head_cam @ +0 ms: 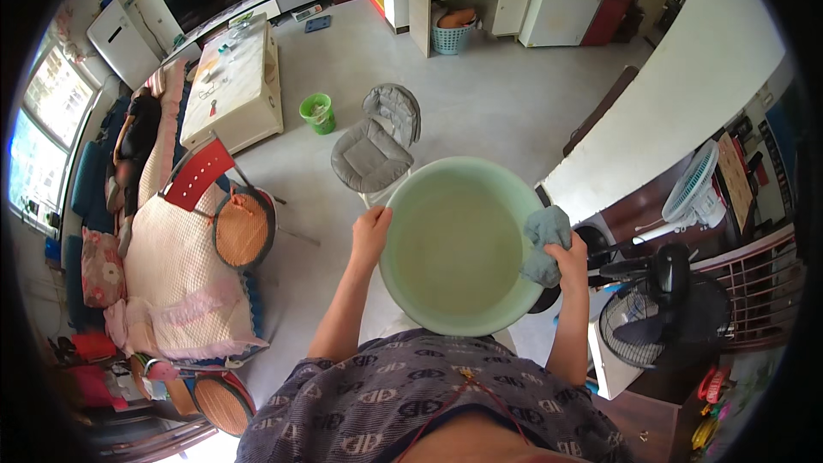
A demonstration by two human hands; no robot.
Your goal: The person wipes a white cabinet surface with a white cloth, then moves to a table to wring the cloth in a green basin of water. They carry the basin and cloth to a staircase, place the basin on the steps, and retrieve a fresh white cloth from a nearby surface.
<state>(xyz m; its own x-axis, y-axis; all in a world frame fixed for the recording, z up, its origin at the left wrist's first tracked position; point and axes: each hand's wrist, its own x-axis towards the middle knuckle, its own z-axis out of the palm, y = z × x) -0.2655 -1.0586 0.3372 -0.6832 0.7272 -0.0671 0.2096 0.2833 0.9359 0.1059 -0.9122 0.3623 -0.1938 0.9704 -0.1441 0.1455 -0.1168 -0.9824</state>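
Observation:
A large pale green plastic basin (472, 328), with cloudy water (460, 247) in it, is held up in front of my body. My left hand (371, 231) grips its left rim, with the fingers out of sight under or behind the edge. On the opposite side, my right hand (569, 260) clasps a damp-looking grey-green cloth (548, 231) against the right rim. Part of the cloth hangs over into the basin. How far the right fingers wrap under the rim is hidden.
A grey padded chair (371, 154) stands just beyond the basin, near a green bin (317, 113). At left are a red-backed chair (200, 173) and a sofa (186, 257) with a person (141, 125) lying on it. A black fan (662, 308) and a wall (669, 90) are at right.

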